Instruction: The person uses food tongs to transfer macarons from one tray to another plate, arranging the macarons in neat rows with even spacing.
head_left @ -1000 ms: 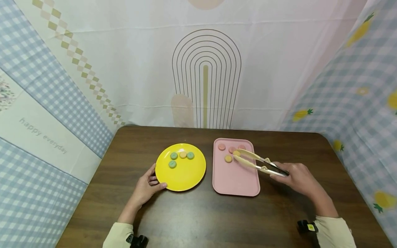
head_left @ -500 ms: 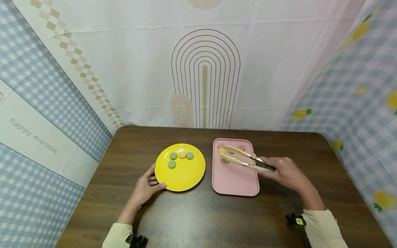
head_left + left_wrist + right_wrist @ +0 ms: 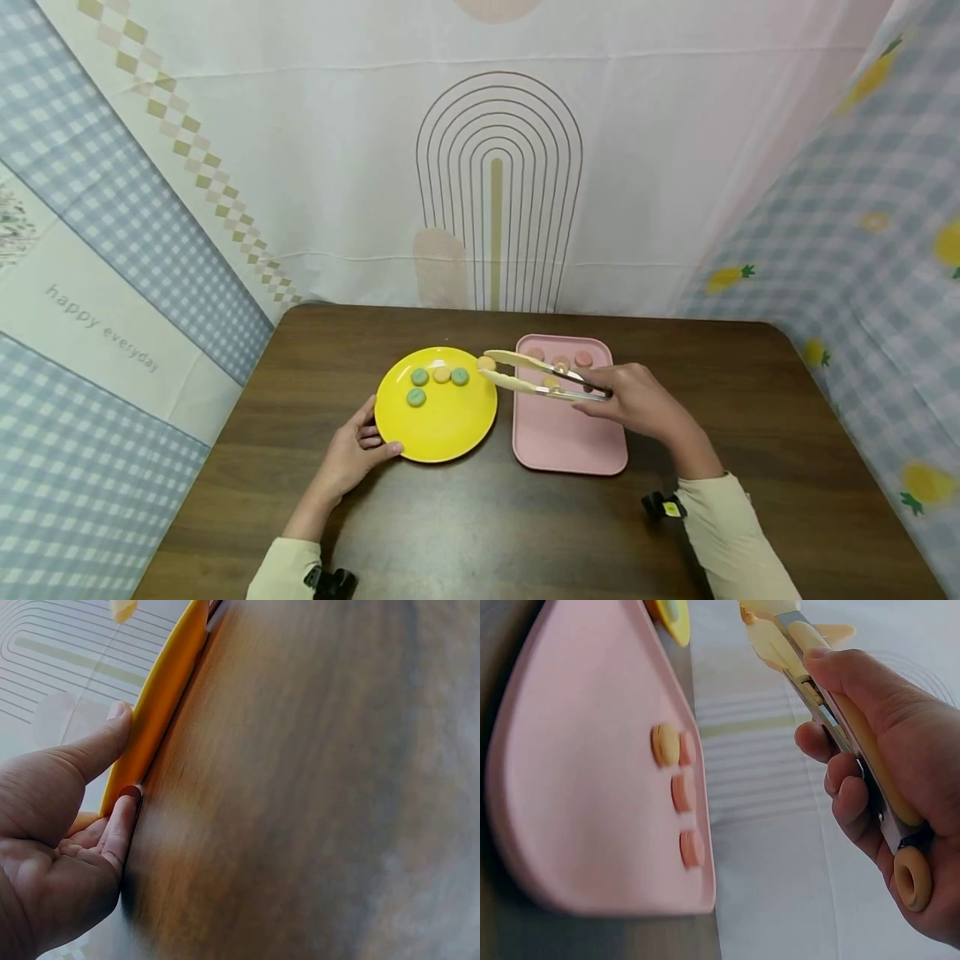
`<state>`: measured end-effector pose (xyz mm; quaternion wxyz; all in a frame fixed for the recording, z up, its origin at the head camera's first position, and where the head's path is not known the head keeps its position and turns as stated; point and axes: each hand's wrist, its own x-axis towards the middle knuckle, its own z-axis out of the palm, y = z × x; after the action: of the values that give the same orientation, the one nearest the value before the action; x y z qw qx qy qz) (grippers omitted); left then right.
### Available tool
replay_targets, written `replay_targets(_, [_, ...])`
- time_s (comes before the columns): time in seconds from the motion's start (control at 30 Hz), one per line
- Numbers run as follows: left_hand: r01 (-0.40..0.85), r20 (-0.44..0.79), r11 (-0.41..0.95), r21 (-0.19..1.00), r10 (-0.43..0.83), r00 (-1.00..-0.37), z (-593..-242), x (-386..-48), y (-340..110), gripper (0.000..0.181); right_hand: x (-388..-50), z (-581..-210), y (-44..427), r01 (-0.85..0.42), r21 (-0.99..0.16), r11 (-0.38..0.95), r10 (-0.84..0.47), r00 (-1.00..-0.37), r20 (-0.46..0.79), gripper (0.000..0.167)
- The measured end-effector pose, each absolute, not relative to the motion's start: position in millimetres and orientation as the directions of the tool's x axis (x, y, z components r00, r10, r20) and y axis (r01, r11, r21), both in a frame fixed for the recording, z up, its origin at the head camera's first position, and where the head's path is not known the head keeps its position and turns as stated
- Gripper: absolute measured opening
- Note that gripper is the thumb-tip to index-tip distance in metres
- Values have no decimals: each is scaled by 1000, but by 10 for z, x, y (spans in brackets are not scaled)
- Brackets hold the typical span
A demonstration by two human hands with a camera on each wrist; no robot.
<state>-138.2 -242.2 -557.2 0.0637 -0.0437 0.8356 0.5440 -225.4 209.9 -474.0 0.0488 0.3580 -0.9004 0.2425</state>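
Note:
My right hand grips a pair of tongs with cream tips and metal arms. Between the tips a yellow macaron is pinched, held over the right edge of a yellow plate. My left hand holds that plate at its left rim, thumb on top and fingers beneath, as the left wrist view shows too. On the plate lie several macarons, green ones such as the green macaron and a yellowish macaron. In the right wrist view, one yellow macaron and several pink macarons sit on a pink tray.
The plate and tray stand side by side on a dark wooden table, a narrow gap between them. A white patterned cloth hangs behind the table, and checked cloth hangs at the right.
My right hand has carried the tongs leftward from the tray to the plate's edge, the yellow macaron lifted in their tips. My left hand has stayed at the plate.

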Motion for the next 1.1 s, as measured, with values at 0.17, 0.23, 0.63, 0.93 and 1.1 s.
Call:
replay_targets(0.17, [-134,-145,415,900,-4,-989,-5573,-1374,-2414,100,-2318,-4709,1872,-706,-405,581,-652,-701,287,40])
replay_targets(0.23, [-136,-148,417,899,-5,-989,-5573,-1376,-2416,100,-2332,-4712,1793,-714,-407,570,-662,-692,288,38])
replay_targets(0.63, [-137,-147,408,903,-7,-989,-5533,-1380,-2411,98,-2416,-4818,1483,-730,-454,510,-736,-644,208,35])
replay_targets(0.93, [-145,-155,391,909,-7,-988,-5510,-1379,-2395,99,-2448,-4937,1379,-722,-469,509,-749,-640,173,23])
replay_targets(1.1, [-143,-152,392,909,-8,-988,-5514,-1378,-2396,98,-2459,-4968,1353,-731,-467,498,-758,-628,174,16])
